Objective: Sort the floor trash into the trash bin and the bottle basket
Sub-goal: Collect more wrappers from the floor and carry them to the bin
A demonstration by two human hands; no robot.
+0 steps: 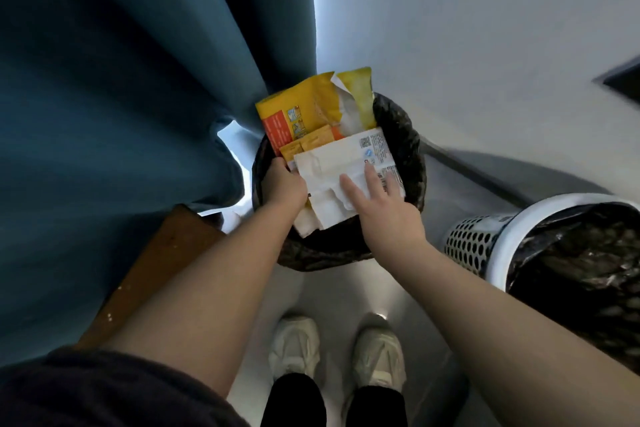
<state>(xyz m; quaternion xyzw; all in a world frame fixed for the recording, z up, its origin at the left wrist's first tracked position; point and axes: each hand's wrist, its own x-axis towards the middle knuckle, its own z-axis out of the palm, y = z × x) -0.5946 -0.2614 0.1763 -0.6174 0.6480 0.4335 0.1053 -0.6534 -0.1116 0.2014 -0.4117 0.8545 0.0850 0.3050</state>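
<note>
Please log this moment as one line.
left hand: grips yellow plastic wrappers | right hand: presses white paper packaging | at black-lined round bin

Dim indoor scene, daylight strip beside curtain [121, 97], glare spot on floor [381, 315], fisheye-stretched blurred edges

indoor room: blue curtain [121, 97], lined bin [412, 149]

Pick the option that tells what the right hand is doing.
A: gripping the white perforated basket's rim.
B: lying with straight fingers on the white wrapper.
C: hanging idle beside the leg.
B: the right hand lies with straight fingers on the white wrapper over the black-lined bin, while the left hand grips the bundle of wrappers.
</note>
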